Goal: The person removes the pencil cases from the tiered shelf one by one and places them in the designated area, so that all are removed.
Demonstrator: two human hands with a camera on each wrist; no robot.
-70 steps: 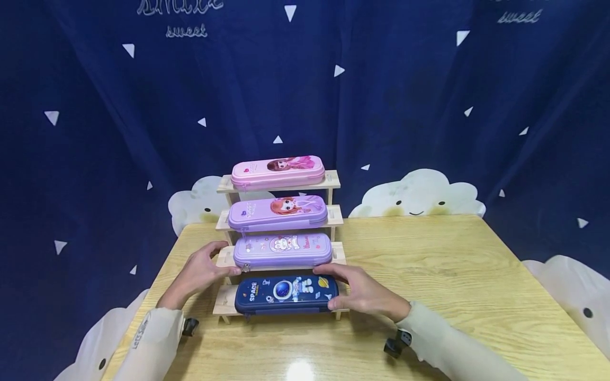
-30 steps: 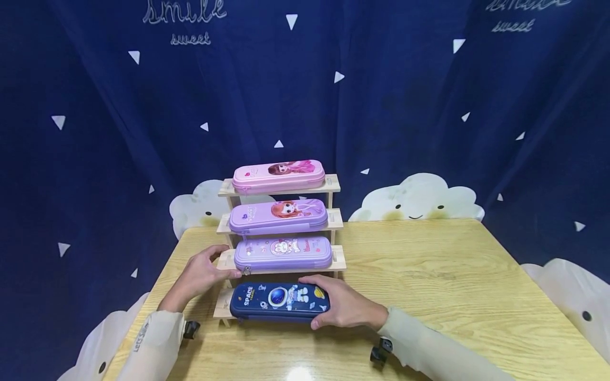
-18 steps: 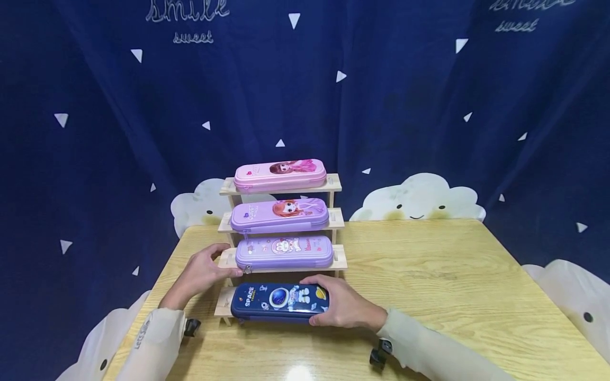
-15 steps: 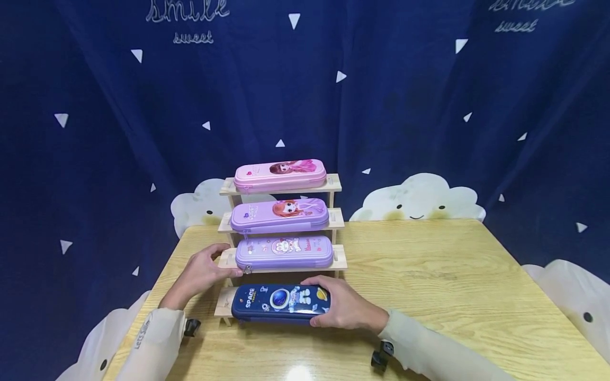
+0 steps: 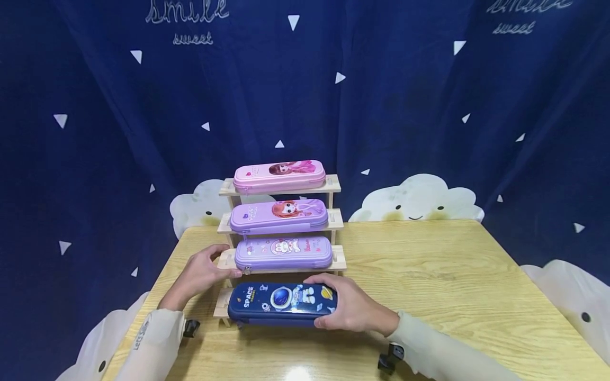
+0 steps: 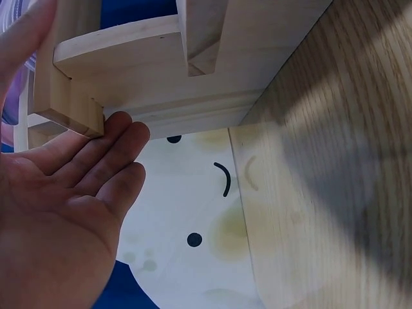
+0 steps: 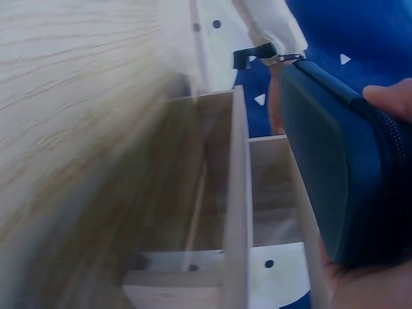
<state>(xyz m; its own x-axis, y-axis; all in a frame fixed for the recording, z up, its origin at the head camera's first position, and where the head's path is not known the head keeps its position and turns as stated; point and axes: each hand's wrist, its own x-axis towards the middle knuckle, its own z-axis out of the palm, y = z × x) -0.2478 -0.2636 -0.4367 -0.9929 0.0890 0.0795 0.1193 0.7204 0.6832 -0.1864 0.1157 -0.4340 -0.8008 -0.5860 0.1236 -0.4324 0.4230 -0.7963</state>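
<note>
A navy pencil case (image 5: 267, 304) with an astronaut print is in my right hand (image 5: 352, 306), thumb at the front and fingers behind its right end. In the right wrist view the case (image 7: 315, 141) looks raised off the step boards. My left hand (image 5: 200, 272) holds the left end of a tiered wooden rack (image 5: 339, 259) at its second-lowest step. Seen from the left wrist, fingers reach beneath that board's end (image 6: 80, 112). A lilac pencil case (image 5: 283, 253) with a bunny print lies on this step. The bottom step (image 5: 222, 306) shows mainly at its left end.
On the upper steps lie a purple pencil case (image 5: 278, 216) and a pink pencil case (image 5: 280, 177), each with a girl print. The wooden table (image 5: 429, 275) extends to the right. A dark blue curtain (image 5: 405, 121) hangs behind.
The navy case has come up and forward off the bottom step with my right hand, first leftward. Over the last half second it has shifted slightly right and nearer. My left hand stays put.
</note>
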